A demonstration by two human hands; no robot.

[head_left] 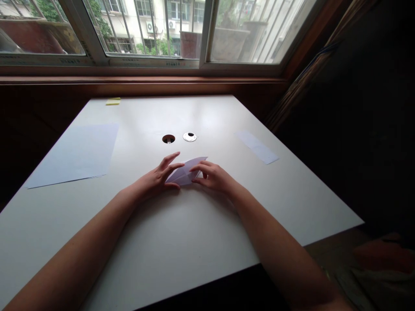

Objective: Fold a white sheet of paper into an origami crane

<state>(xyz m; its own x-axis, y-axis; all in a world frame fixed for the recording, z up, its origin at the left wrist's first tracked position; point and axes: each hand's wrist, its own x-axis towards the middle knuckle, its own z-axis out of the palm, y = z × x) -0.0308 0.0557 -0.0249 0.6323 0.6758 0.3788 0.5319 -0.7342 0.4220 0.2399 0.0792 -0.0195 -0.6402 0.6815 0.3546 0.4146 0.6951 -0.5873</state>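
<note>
A small piece of folded white paper point(181, 175) lies on the white table, creased, with a flap raised toward its right end. My left hand point(162, 175) is at its left end, fingers spread and thumb low, with the paper's end in the gap between thumb and index finger. On the other side, my right hand point(212, 175) has its fingertips closed on the paper's right part. The right fingers partly cover the flap, so its exact fold is hidden.
Large white sheets point(78, 149) lie at the left, and a creased paper strip point(257, 147) at the right. A cable hole point(168, 139) opens beyond my hands, its round metal cover point(189, 137) beside it. Yellow sticky notes point(113, 101) sit at the far edge, below the window.
</note>
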